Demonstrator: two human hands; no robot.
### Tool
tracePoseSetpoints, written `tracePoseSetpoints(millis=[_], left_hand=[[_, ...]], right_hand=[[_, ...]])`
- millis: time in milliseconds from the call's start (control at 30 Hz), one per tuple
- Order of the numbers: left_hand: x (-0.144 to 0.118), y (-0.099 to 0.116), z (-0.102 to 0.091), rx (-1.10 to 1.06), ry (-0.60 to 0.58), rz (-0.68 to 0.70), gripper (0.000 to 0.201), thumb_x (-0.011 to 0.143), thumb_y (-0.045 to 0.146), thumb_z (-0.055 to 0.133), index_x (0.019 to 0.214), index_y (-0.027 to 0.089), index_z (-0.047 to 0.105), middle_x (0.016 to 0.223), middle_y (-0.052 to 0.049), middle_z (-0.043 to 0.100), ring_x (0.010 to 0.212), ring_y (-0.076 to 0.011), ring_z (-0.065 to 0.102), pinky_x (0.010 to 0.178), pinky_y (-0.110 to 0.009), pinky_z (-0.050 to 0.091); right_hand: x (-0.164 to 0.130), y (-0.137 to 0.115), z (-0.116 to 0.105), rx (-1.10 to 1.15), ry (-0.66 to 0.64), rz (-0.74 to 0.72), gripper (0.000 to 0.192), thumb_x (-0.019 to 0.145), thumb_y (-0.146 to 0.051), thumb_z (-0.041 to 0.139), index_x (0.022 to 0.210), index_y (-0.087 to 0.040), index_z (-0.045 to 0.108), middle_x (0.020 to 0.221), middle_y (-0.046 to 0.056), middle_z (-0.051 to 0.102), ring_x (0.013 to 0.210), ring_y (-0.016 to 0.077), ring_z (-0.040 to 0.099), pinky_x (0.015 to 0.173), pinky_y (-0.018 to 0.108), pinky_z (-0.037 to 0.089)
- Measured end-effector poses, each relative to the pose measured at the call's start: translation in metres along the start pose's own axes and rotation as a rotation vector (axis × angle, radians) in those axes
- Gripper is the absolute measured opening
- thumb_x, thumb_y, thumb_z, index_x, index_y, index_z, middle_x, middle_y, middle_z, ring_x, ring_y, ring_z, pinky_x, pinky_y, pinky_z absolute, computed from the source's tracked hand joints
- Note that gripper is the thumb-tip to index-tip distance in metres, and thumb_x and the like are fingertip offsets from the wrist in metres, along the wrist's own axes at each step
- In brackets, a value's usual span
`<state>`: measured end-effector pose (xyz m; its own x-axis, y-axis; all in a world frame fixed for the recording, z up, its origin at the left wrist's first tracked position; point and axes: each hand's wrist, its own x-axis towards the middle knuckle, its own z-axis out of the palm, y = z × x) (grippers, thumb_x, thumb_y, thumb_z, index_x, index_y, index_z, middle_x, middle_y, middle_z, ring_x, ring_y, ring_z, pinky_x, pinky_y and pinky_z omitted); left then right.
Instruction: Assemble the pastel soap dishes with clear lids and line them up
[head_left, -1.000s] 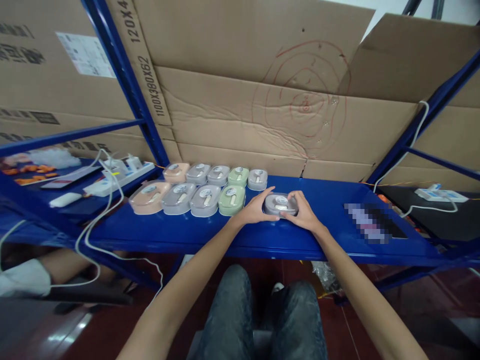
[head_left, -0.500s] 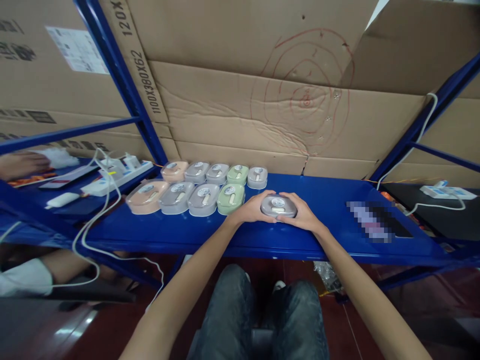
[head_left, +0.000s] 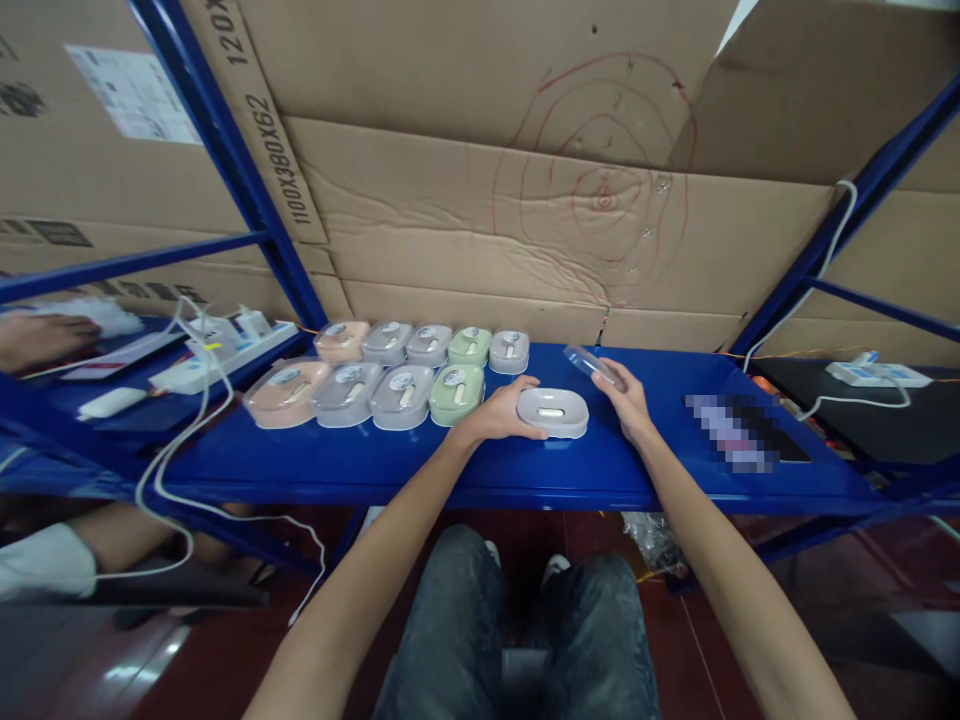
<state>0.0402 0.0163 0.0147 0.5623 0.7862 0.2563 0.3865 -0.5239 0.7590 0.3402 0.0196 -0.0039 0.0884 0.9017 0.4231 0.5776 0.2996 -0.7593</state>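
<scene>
My left hand (head_left: pixel 504 412) grips the left end of a grey oval box (head_left: pixel 568 425), which rests on the blue shelf top (head_left: pixel 517 470). Its top is uncovered, and a small white bar lies in the middle of the shallow inside. To the right and slightly higher, my right hand (head_left: pixel 626 398) holds the clear lid (head_left: pixel 592 365), tilted and apart from the box. Left of my hands stand two rows of similar lidded boxes, among them a green box (head_left: pixel 456 398), a grey box (head_left: pixel 403 400) and a peach box (head_left: pixel 285 395).
Cardboard (head_left: pixel 450 210) walls the back. On the right lies a flat, blurred-out object (head_left: pixel 739 432). Beyond the left post are a power strip (head_left: pixel 225 355), white cables and another person's hand (head_left: pixel 49 338). A second power strip (head_left: pixel 877 372) sits far right.
The clear lid has come off the grey box, lifted up and to the right by my right hand. My left hand still holds the box in place.
</scene>
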Motion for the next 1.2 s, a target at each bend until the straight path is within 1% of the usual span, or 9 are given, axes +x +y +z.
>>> tracePoseSetpoints(millis=[167, 433, 667, 767, 867, 933, 1033, 1133, 1200], left_hand=[[0.0, 0.003, -0.002, 0.018, -0.015, 0.023, 0.089, 0.063, 0.05, 0.102, 0.139, 0.024, 0.063, 0.137, -0.01, 0.072, 0.126, -0.0368, 0.069, 0.109, -0.049, 0.054], [-0.001, 0.005, -0.002, 0.026, -0.015, 0.024, 0.088, 0.063, 0.048, 0.101, 0.139, 0.024, 0.063, 0.135, -0.009, 0.072, 0.124, -0.0362, 0.069, 0.106, -0.047, 0.054], [-0.001, 0.007, -0.001, 0.017, -0.012, 0.039, 0.087, 0.063, 0.048, 0.101, 0.138, 0.024, 0.064, 0.134, -0.009, 0.072, 0.123, -0.0357, 0.069, 0.106, -0.046, 0.054], [-0.001, 0.006, -0.001, 0.025, -0.011, 0.043, 0.086, 0.064, 0.049, 0.1, 0.138, 0.024, 0.064, 0.133, -0.009, 0.073, 0.122, -0.0354, 0.07, 0.105, -0.047, 0.054], [-0.001, 0.004, 0.0, 0.025, -0.004, 0.048, 0.086, 0.064, 0.048, 0.101, 0.137, 0.024, 0.064, 0.133, -0.009, 0.073, 0.122, -0.0352, 0.07, 0.106, -0.047, 0.054], [0.0, 0.003, 0.0, 0.023, -0.004, 0.052, 0.085, 0.063, 0.048, 0.101, 0.136, 0.024, 0.064, 0.133, -0.008, 0.073, 0.122, -0.0354, 0.07, 0.107, -0.047, 0.054], [0.001, 0.002, 0.001, 0.02, -0.005, 0.054, 0.086, 0.063, 0.048, 0.101, 0.137, 0.023, 0.064, 0.135, -0.009, 0.072, 0.124, -0.0359, 0.069, 0.108, -0.048, 0.054], [0.001, 0.001, 0.001, 0.026, -0.011, 0.055, 0.087, 0.065, 0.047, 0.1, 0.139, 0.023, 0.062, 0.136, -0.01, 0.071, 0.123, -0.0357, 0.069, 0.107, -0.049, 0.054], [0.002, 0.001, 0.002, 0.038, -0.012, 0.059, 0.086, 0.065, 0.047, 0.1, 0.139, 0.023, 0.062, 0.135, -0.01, 0.071, 0.122, -0.0356, 0.069, 0.107, -0.05, 0.055]], right_hand=[[0.023, 0.026, -0.017, -0.309, 0.194, 0.187, 0.1, 0.088, -0.083, 0.065, 0.157, -0.011, 0.054, 0.153, 0.031, 0.059, 0.146, 0.0478, 0.055, 0.122, 0.066, 0.041], [0.034, 0.043, -0.005, -0.588, 0.071, 0.199, 0.092, 0.093, -0.08, 0.064, 0.156, -0.013, 0.057, 0.153, 0.032, 0.059, 0.148, 0.0495, 0.051, 0.122, 0.067, 0.034], [0.034, 0.047, -0.006, -0.629, 0.06, 0.196, 0.099, 0.091, -0.084, 0.062, 0.161, -0.015, 0.05, 0.161, 0.031, 0.053, 0.153, 0.0487, 0.047, 0.124, 0.067, 0.034], [0.032, 0.038, -0.009, -0.627, 0.097, 0.197, 0.107, 0.09, -0.083, 0.064, 0.166, -0.011, 0.043, 0.17, 0.034, 0.042, 0.158, 0.0519, 0.039, 0.124, 0.07, 0.033], [0.022, 0.023, -0.009, -0.445, 0.162, 0.069, 0.101, 0.097, -0.08, 0.055, 0.169, -0.011, 0.037, 0.176, 0.032, 0.033, 0.165, 0.0488, 0.03, 0.128, 0.072, 0.03], [0.01, 0.01, -0.005, -0.199, 0.101, -0.069, 0.094, 0.1, -0.08, 0.05, 0.168, -0.016, 0.041, 0.172, 0.027, 0.043, 0.162, 0.0428, 0.039, 0.129, 0.068, 0.035], [-0.012, -0.008, 0.004, -0.019, -0.128, -0.183, 0.083, 0.097, -0.082, 0.058, 0.158, -0.026, 0.057, 0.155, 0.017, 0.066, 0.143, 0.0336, 0.065, 0.121, 0.054, 0.053], [-0.027, -0.022, 0.007, 0.122, -0.34, -0.243, 0.085, 0.088, -0.075, 0.08, 0.157, -0.029, 0.06, 0.155, 0.013, 0.068, 0.144, 0.0336, 0.066, 0.122, 0.053, 0.053], [-0.031, -0.027, 0.006, 0.155, -0.402, -0.262, 0.092, 0.081, -0.068, 0.089, 0.159, -0.029, 0.058, 0.16, 0.013, 0.064, 0.149, 0.0358, 0.061, 0.127, 0.056, 0.047]])
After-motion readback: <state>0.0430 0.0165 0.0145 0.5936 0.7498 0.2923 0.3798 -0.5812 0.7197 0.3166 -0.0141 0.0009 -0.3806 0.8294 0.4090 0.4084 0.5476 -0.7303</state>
